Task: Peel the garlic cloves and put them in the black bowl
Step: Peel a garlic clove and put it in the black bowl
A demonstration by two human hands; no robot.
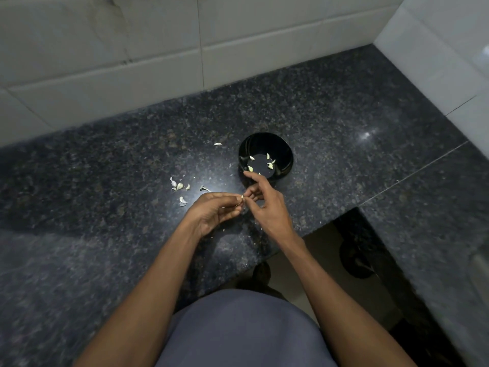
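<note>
Peeling in progress: left hand pinches a small pale garlic clove between thumb and fingertips, held above the dark granite counter, near its front edge. Right hand meets it, its curled fingertips at the clove, apparently working at the skin; whether it grips clove or only skin cannot be resolved. One right finger extends toward the bowl. Just beyond and left of the hands: scattered pale bits on the counter, skins or unpeeled cloves, not distinguishable here; one more scrap farther back. Just beyond the right hand: black bowl, holding several peeled cloves. Behind it, a white tiled wall. Judgement: task partway through. Risks: clove is small and likely slippery once bared, so a firm pinch could squirt it off the counter edge close below the hands; loose skin clinging to fingers could drop into the bowl with the clove; the extended finger is near the rim and could nudge the bowl.
</note>
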